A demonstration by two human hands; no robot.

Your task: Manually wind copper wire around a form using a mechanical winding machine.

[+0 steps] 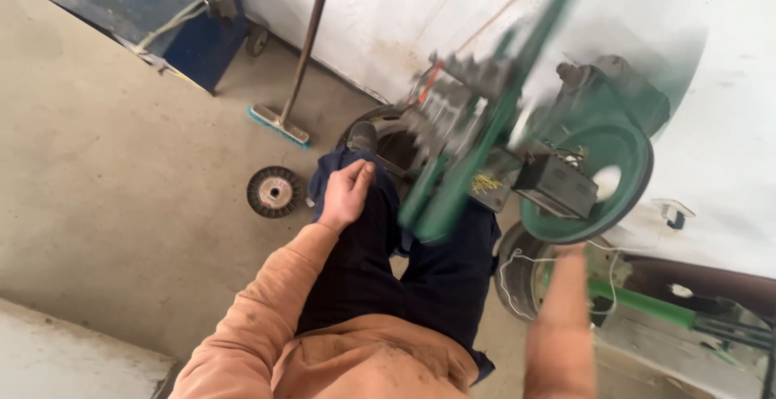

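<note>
left hand [347,193] loosely curled, empty, on knee | right hand hidden behind green wheel [602,168]

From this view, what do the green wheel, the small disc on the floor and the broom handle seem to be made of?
The green wheel looks like painted metal: a smooth, slightly glossy rim, though motion blur leaves it open. The small disc on the floor seems to be a wire brush wheel, with dark fine bristles around a pale hub. The broom handle is dark brown, wood or rusty metal; I cannot tell which.
</note>
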